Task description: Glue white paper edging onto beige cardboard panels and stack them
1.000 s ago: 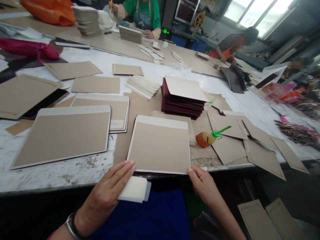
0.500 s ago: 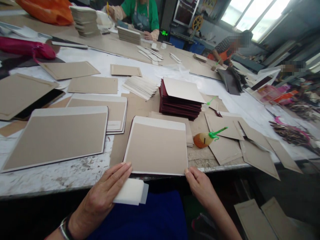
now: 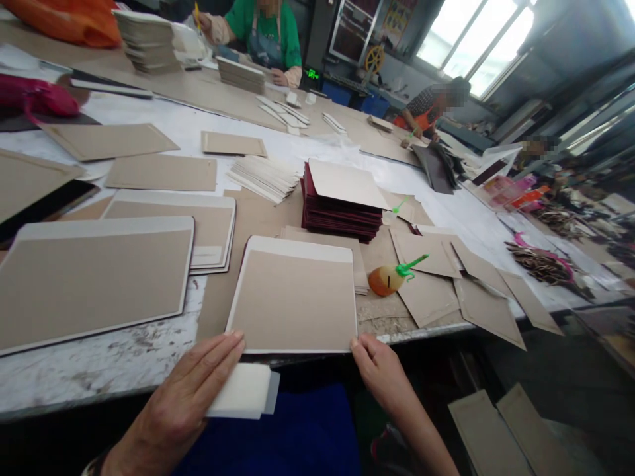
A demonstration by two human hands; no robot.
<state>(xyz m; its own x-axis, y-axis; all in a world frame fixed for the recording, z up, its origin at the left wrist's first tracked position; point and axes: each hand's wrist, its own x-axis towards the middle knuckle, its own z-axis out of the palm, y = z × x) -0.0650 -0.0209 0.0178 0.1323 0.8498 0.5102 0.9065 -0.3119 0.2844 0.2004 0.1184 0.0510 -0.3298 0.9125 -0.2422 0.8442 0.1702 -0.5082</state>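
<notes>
Brown cardboard panel with a white border point(image 3: 295, 301) lies flat just ahead of both hands, long axis left to right. Left hand point(image 3: 186, 390), fingers flat over a white foam block point(image 3: 243, 391) it holds, touches the near-left corner. Right hand point(image 3: 380, 370) sets its thumb on the near-right corner; whether it pinches is hidden.

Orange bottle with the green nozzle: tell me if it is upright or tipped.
Tipped: the orange bottle lies on its side on the cardboard sheets, green nozzle pointing right.
</notes>
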